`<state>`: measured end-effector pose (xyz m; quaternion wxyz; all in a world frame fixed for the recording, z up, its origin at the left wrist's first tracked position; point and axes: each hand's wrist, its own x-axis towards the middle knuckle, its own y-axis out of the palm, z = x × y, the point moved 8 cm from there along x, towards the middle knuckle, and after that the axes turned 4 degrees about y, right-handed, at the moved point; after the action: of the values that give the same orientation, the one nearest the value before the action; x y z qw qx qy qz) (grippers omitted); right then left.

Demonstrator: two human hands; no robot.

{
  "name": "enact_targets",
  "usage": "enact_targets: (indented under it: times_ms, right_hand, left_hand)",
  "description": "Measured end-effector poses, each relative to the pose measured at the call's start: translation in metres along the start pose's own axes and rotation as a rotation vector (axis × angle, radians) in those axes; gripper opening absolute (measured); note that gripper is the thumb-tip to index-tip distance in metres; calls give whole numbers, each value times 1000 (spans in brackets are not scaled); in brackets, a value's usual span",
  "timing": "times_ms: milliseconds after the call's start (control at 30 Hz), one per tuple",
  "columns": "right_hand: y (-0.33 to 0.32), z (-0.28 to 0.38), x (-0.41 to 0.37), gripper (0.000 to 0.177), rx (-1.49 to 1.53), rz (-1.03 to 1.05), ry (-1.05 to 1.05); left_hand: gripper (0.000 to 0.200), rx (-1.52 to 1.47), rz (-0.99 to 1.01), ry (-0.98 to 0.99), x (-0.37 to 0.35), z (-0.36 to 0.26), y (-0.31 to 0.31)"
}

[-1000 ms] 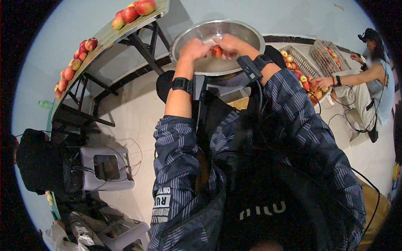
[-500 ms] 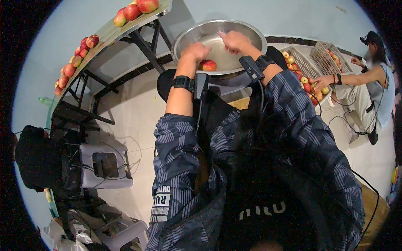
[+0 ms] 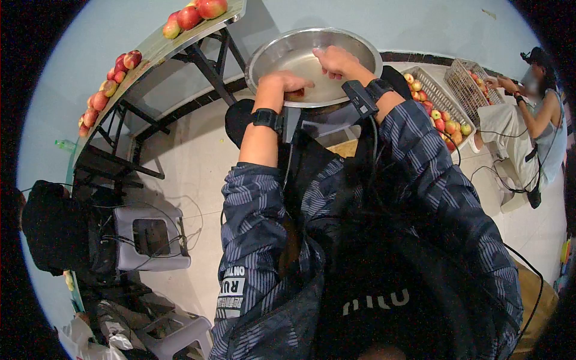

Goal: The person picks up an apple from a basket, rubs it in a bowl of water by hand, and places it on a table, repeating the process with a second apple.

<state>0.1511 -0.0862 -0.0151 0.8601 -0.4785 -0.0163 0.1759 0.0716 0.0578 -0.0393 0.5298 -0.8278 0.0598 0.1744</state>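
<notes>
A wide metal basin stands in front of me, with cloudy water in it. Over its near left part is my left hand, reaching down onto a red apple that it mostly covers; how far the fingers close round it is hard to see. My right hand is over the right part of the basin, its fingers curled together. Whatever those fingers hold, if anything, is too small or hidden to make out.
Apples line a long table at the left. To the right are a crate of apples and a second crate, beside a seated person. Grey stools and cables are at the lower left.
My left hand has moved down and right over the apple, which was in plain view before. The seated person's hand has left the near crate and is now by the farther one.
</notes>
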Motion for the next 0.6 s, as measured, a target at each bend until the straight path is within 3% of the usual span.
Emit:
enact_targets:
  times_ms: [100,200,300,400,500,600]
  right_hand:
    - [0,-1,1,62,2,5,3]
    - [1,1,2,63,31,13,-32]
    - [0,2,6,67,16,-40,-71]
    - [5,10,5,64,326,24,-158]
    - [2,31,-6,63,470,127,-342]
    - [-2,36,-22,69,590,99,-355]
  left_hand:
    - [43,185,-28,2,22,10,1]
    - [47,181,-182,84,33,9,-16]
    - [60,-33,-561,183,11,-4,-49]
    - [56,-156,-877,622,-15,-29,-63]
    - [58,-71,-815,741,-22,-44,-59]
    - [59,-200,-843,850,-25,-44,-63]
